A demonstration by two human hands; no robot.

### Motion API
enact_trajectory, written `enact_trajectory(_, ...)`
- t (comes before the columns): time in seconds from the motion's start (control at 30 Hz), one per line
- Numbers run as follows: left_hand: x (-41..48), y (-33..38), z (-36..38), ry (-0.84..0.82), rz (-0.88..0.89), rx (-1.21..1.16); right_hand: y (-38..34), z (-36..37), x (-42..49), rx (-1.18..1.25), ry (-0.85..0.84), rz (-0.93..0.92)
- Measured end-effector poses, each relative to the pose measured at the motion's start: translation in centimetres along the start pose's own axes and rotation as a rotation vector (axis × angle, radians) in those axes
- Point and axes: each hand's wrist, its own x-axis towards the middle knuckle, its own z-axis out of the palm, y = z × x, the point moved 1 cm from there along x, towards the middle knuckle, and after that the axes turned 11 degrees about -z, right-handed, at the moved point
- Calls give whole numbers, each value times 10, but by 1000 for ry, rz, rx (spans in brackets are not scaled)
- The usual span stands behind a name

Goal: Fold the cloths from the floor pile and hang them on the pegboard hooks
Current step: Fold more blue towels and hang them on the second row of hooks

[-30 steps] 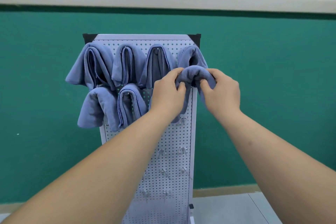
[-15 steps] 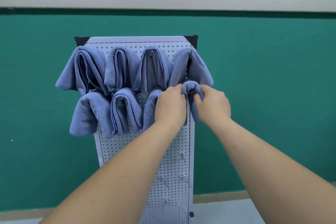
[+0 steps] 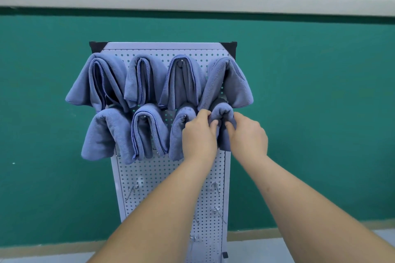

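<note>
A white pegboard (image 3: 149,177) stands against a green wall. Several folded blue cloths hang on its hooks in two rows; the top-left one (image 3: 98,79) is the widest. At the right end of the lower row a folded blue cloth (image 3: 222,113) is draped at hook height. My left hand (image 3: 198,134) pinches its left side and my right hand (image 3: 248,134) pinches its right side, fingers curled into the fabric. The hook under it is hidden. The floor pile is out of view.
Bare metal hooks (image 3: 214,186) stick out of the lower pegboard, with another hook (image 3: 133,191) on the left. Behind it runs the green wall (image 3: 320,113) with a pale ledge (image 3: 192,0) above. Grey floor (image 3: 256,247) shows at the bottom.
Both hands have carried the folded cloth down from in front of the top row to the right end of the lower row, closer to the board.
</note>
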Motion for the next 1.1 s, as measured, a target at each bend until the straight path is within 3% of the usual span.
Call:
enact_trajectory(0.4,-46,-31,-9,-105,-9,-85,2,10,-56,128,-35,20)
enact_trajectory(0.63,-97,-69,-32,-160,88,-88,-1,14,-120,203,-43,37)
enact_trajectory(0.9,-165,-151,-56,-448,-69,72,0,40,-209,205,-227,34)
enact_trajectory(1.1,-225,-237,-64,-737,-172,302,16,89,-297,207,-508,74)
